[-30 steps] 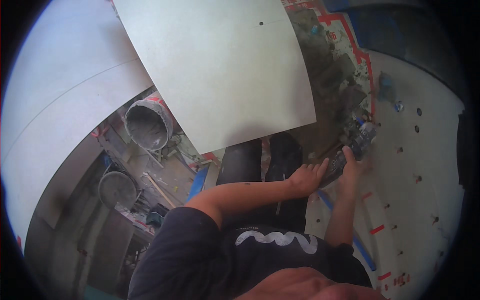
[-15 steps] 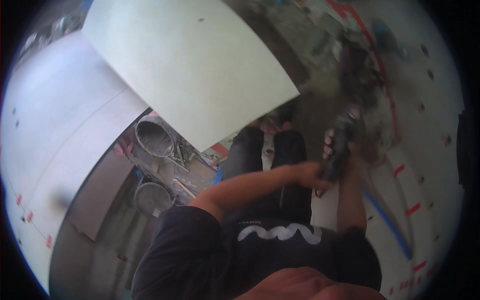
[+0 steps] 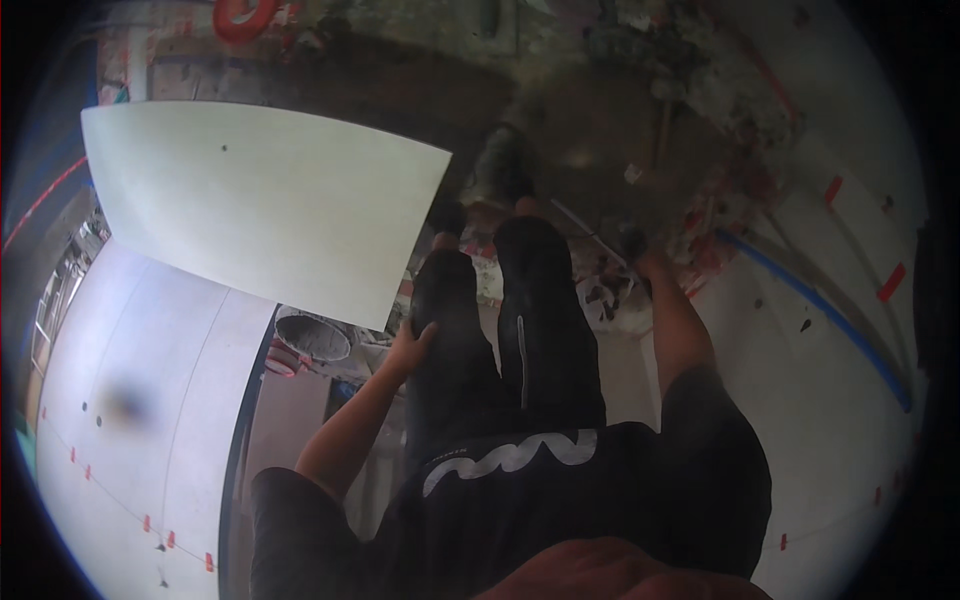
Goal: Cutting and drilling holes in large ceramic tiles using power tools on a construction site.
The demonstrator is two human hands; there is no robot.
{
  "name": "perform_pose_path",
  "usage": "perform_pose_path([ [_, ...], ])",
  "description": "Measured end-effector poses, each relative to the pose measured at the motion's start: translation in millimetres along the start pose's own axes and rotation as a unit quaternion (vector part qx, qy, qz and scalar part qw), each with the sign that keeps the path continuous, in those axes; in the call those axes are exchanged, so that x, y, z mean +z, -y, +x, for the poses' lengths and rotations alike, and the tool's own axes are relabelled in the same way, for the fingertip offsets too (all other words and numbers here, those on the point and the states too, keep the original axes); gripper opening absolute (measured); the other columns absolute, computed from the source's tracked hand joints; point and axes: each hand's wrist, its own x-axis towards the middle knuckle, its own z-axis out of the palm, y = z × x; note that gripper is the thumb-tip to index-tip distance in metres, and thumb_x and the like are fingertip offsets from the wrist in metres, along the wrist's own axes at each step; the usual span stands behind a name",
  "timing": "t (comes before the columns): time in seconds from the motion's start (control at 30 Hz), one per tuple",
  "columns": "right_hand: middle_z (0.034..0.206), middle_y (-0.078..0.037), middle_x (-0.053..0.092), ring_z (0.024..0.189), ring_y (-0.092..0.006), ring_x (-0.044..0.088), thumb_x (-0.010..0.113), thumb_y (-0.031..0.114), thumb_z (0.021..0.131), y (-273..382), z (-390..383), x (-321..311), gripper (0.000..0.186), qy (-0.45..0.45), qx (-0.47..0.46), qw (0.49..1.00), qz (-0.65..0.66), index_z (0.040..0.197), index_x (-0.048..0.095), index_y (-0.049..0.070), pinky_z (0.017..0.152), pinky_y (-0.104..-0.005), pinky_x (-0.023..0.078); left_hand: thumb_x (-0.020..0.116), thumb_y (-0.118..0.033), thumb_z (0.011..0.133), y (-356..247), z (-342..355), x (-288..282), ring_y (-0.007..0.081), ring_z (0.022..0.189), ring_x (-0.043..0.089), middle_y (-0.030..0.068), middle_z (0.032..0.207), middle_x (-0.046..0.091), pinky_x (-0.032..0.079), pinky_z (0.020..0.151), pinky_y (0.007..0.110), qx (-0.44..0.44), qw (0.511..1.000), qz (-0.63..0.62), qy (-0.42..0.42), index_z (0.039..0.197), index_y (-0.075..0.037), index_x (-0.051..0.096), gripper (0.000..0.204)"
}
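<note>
My left hand (image 3: 410, 348) rests against my left thigh just above the knee, thumb apart from the fingers and nothing seen in it. Close beside it is the lower corner of a large white board (image 3: 265, 210) that spreads out to the left. Out to the right, my right hand (image 3: 652, 264) is stretched forward and closed round a dark hand tool (image 3: 632, 238). Dim light and blur hide the tool's exact kind. A thin pale strip (image 3: 588, 230) runs slantwise near the tool; whether it touches the tool I cannot tell.
A mortar-crusted bucket (image 3: 315, 337) lies beneath the board's lower edge. White panels (image 3: 140, 340) with red clips stand at left. A blue pipe (image 3: 830, 310) runs along the pale right-hand surface. Rubble (image 3: 660, 50) and a red-orange coil (image 3: 245, 18) lie ahead.
My left hand has let go of the dark tool and moved left to my thigh. My right hand has carried the tool forward and left. The view has turned; the board appears lower and further left.
</note>
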Motion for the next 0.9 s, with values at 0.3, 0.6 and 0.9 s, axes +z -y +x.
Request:
perform_pose_path([
  [0.3, 0.148, -0.023, 0.055, 0.137, -0.0326, 0.051, 0.065, 0.067, 0.087, 14, 167, 201, 0.095, -0.036, 0.152, 0.668, 0.727, 0.144, 0.053, -0.009, 0.113, -0.0408, 0.040, 0.061, -0.048, 0.097, -26, -2, -5, 0.0446, 0.133, 0.053, 0.0299, 0.140, 0.055, 0.041, 0.111, 0.047, -0.121, 0.992, -0.040, 0.020, 0.148, 0.001, 0.040, 0.074],
  [0.6, 0.143, -0.022, 0.060, 0.130, -0.0342, 0.058, 0.046, 0.074, 0.096, 54, 327, 257, 0.090, -0.135, 0.234, 0.688, 0.674, 0.148, 0.053, 0.001, 0.109, -0.0391, 0.044, 0.058, -0.055, 0.095, -45, 24, -46, 0.0437, 0.134, 0.050, 0.0302, 0.141, 0.050, 0.037, 0.113, 0.049, -0.100, 0.993, 0.001, 0.069, 0.153, -0.001, 0.031, 0.084],
  [0.9, 0.139, -0.015, 0.062, 0.126, -0.0305, 0.059, 0.040, 0.060, 0.103, 42, 321, 265, 0.073, -0.166, 0.017, 0.733, 0.660, 0.155, 0.045, 0.009, 0.107, -0.0459, 0.047, 0.062, -0.064, 0.088, -33, 31, -55, 0.0414, 0.133, 0.049, 0.0294, 0.141, 0.048, 0.036, 0.114, 0.048, -0.096, 0.991, -0.074, 0.063, 0.152, 0.003, 0.027, 0.099],
])
